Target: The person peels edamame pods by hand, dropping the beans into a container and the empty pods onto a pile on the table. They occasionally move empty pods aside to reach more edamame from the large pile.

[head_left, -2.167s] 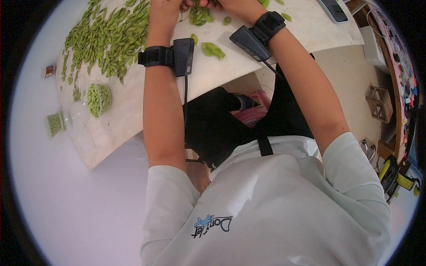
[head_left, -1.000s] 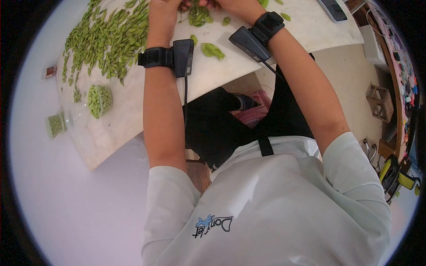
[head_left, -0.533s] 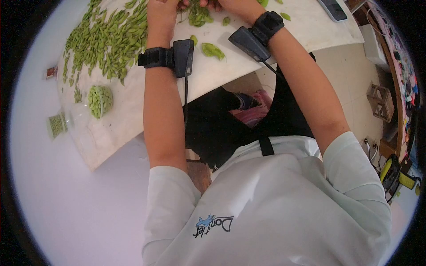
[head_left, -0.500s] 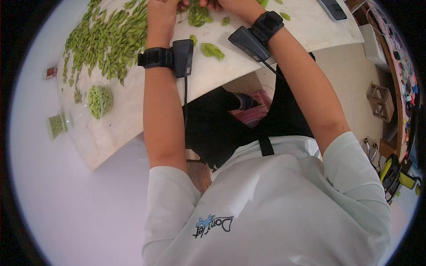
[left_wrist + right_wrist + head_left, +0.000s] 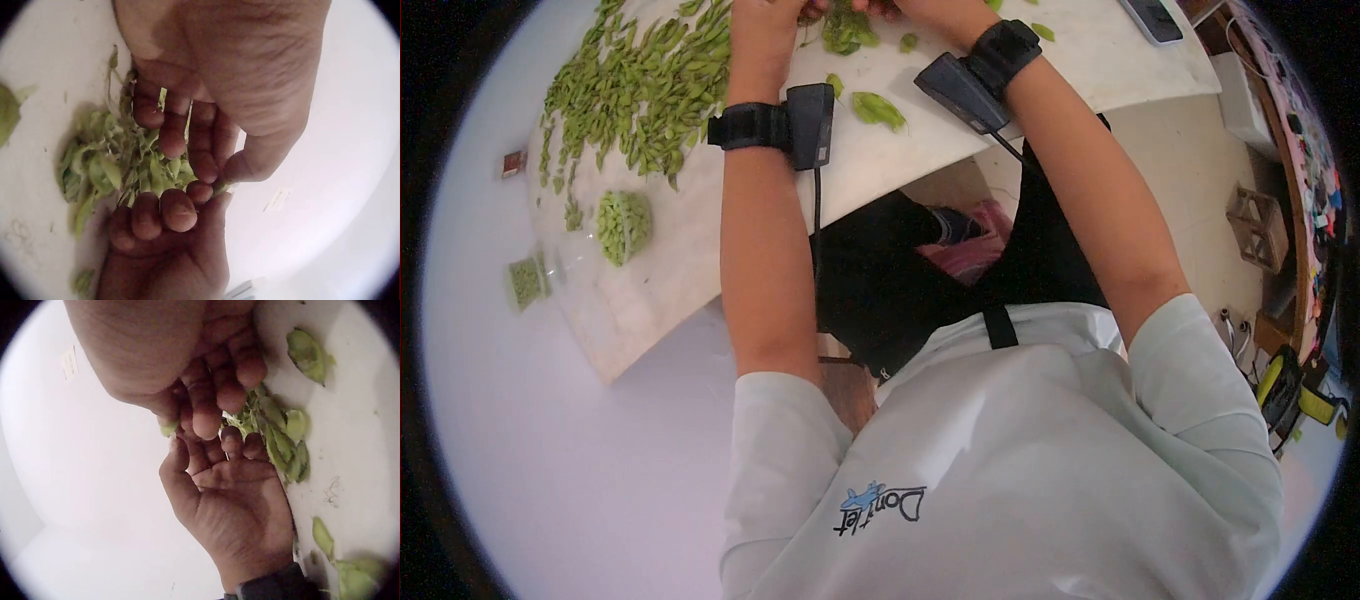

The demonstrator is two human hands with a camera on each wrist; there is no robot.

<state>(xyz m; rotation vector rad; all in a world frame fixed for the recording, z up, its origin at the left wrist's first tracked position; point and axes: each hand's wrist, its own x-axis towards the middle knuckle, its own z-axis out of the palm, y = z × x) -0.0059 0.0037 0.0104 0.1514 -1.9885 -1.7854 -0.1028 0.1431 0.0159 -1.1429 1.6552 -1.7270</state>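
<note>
In the head view, my left hand (image 5: 762, 45) and right hand (image 5: 945, 12) meet at the top edge, fingertips partly cut off. Between them they pinch a small green soybean pod (image 5: 169, 429), thumb and forefinger of each hand at it, as the right wrist view shows. Most of the pod is hidden by the fingers. The other fingers of both hands curl loosely. Beneath them lies a heap of opened green pods (image 5: 103, 169) on the white table (image 5: 880, 165). A larger opened pod (image 5: 877, 110) rests nearer the table's edge.
A broad spread of whole pods (image 5: 665, 90) covers the table's left side. Close to the left front edge stands a clear cup of shelled green beans (image 5: 622, 228). A phone (image 5: 1152, 20) lies at the far right corner. Black wrist straps (image 5: 752, 126) carry cables toward the body.
Both hands stay together over the opened pods with only small shifts of the fingers and wrists. The left hand has edged slightly left; the piles and the cup of beans look unchanged.
</note>
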